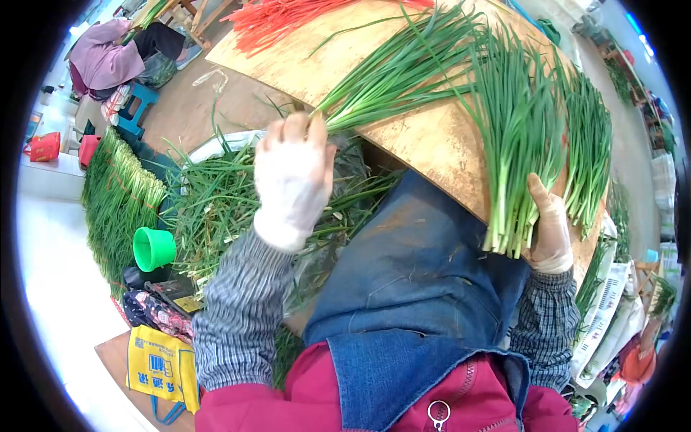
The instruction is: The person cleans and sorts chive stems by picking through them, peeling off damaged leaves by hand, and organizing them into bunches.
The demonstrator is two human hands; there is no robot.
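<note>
My left hand (pixel 294 176), in a pale glove, has its fingers curled at the stem ends of loose garlic chives (pixel 396 79) that lie across the wooden board (pixel 425 144). Its fingertips are partly hidden from me. In my right hand (pixel 551 223), also gloved, is a thick bunch of garlic chives (pixel 515 129), pale stem ends toward me and green leaves pointing away. The thumb lies along the stems. Just right of that hand, another bunch of chives (pixel 586 144) rests at the board's edge.
Red strips (pixel 281 25) lie at the board's far edge. Loose green trimmings (pixel 216 194) heap below my left arm, beside a green cup (pixel 154 249). Tied chives (pixel 122 201) stand at left, near a yellow bag (pixel 162 363). A person (pixel 108 57) sits beyond a blue stool (pixel 137 108).
</note>
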